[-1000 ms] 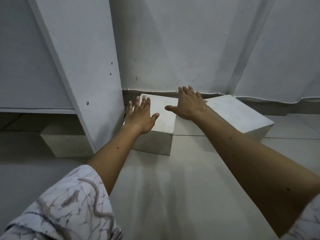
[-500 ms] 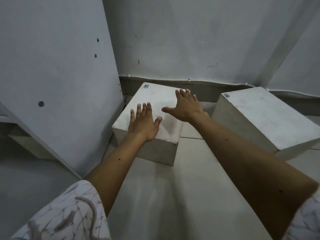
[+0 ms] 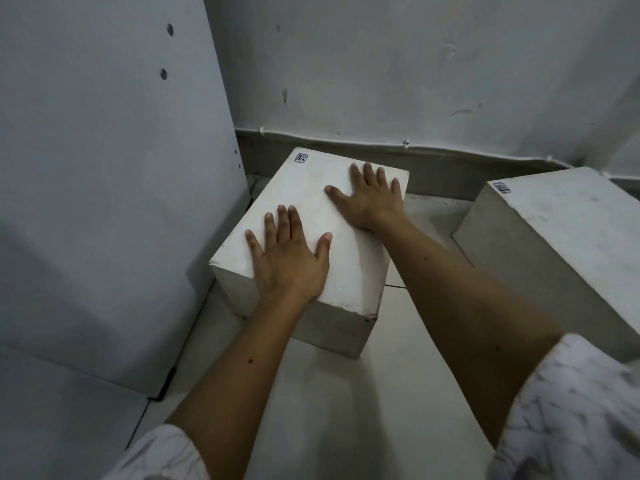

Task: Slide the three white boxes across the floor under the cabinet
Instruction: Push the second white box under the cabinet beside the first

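Both hands flat on top of the centre white box (image 3: 311, 233): left hand (image 3: 289, 261) near its lower edge, right hand (image 3: 369, 199) toward the upper right corner, fingers (image 3: 367, 174) straight and spread, pressing not grasping. Box sits on the floor (image 3: 346, 410) mid-frame, its left side just beside the cabinet panel (image 3: 104, 202) that fills the left of the frame. A second white box (image 3: 568, 244) is at right, apart from it. Third box not in view.

Risks, as I judge them: palms only press down, so they could slip across the smooth top instead of moving the box; the box's left corner could catch on the panel's edge and jam or swivel; uneven push would twist it.

Long axis runs from lower centre up toward the wall (image 3: 415, 64), tilted slightly left; the small label (image 3: 300, 158) marks the far upper-left corner.
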